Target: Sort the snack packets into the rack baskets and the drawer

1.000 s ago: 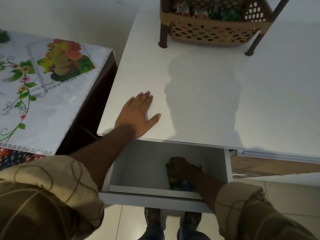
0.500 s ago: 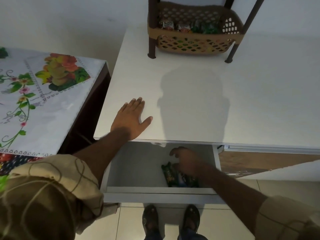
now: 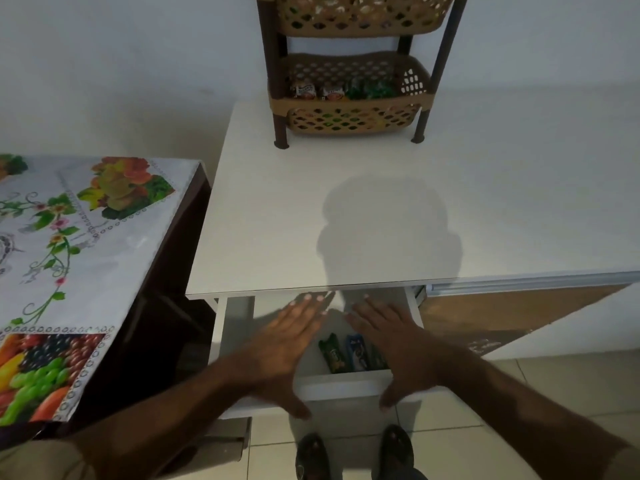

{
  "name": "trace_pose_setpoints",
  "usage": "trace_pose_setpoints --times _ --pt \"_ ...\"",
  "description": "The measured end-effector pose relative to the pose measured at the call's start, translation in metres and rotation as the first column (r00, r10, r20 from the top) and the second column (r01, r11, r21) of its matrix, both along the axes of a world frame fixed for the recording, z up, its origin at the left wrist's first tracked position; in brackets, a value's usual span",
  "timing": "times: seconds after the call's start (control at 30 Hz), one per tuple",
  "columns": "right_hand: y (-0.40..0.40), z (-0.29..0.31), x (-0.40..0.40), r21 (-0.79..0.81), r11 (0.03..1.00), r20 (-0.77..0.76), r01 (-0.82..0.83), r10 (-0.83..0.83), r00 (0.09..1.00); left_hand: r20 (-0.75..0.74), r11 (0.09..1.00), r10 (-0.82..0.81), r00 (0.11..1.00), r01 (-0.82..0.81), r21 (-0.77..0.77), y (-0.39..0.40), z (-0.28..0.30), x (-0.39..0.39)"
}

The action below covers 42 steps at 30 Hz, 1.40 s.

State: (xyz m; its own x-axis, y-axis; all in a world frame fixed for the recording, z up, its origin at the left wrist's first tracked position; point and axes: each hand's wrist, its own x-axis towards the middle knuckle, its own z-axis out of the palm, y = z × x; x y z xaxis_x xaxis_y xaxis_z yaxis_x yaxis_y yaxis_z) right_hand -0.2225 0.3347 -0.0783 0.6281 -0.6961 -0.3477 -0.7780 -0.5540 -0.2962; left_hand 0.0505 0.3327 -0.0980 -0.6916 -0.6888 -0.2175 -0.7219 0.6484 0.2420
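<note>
You are holding both hands flat and empty, left hand [image 3: 277, 355] and right hand [image 3: 398, 351], over the open drawer [image 3: 332, 388]; packets [image 3: 349, 351] are lying inside, near right; push its front evenly

Left hand: our left hand [image 3: 285, 344] lay flat, palm down, fingers straight and close together, pointing to the far side; it held nothing.
Left thumb: it splayed out toward the near right, apart from the fingers.
Left arm: our bare forearm ran in from the near left, rising toward the wrist.
Right hand: our right hand [image 3: 393, 344] was likewise flat and empty, palm down, fingers extended to the far side.
Right thumb: it pointed to the near left, toward the other thumb.
Right arm: our bare forearm came in from the near right.
Spacing: both hands sat side by side, apart, not touching.
</note>
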Motion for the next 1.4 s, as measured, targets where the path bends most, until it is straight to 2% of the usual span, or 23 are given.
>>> trace_pose_setpoints --times 0.23,0.47,0.63,0.8,0.97,1.23,1.4 --pt "-0.005 -0.004 -0.005 -0.241 0.965 -0.082 0.106 -0.129 0.988 0.004 0.972 0.182 0.983 -0.179 -0.15 -0.005 0.001 0.004" --pt "-0.028 -0.005 -0.007 -0.243 0.95 -0.106 0.195 -0.225 0.968 0.041 0.944 0.309 0.95 -0.301 -0.134 -0.025 0.001 0.01" --pt "-0.039 -0.003 -0.003 -0.31 0.924 -0.035 0.224 -0.247 0.968 -0.074 0.901 0.397 0.915 -0.404 -0.158 -0.03 0.001 0.006" --pt "-0.047 -0.004 -0.001 -0.416 0.876 0.007 0.244 -0.265 0.964 -0.147 0.861 0.434 0.889 -0.458 -0.223 -0.038 0.005 0.001" --pt "-0.052 -0.003 -0.001 -0.437 0.863 -0.009 0.253 -0.286 0.958 -0.196 0.826 0.473 0.859 -0.51 -0.24 -0.041 0.01 -0.004" --pt "-0.057 0.002 -0.001 -0.455 0.85 0.032 0.264 -0.281 0.959 -0.241 0.819 0.446 0.862 -0.501 -0.278 -0.049 0.02 -0.008" --pt "-0.065 0.015 -0.007 -0.411 0.832 0.207 0.372 -0.312 0.927 -0.315 0.786 0.394 0.863 -0.494 -0.371 -0.058 0.026 -0.007"
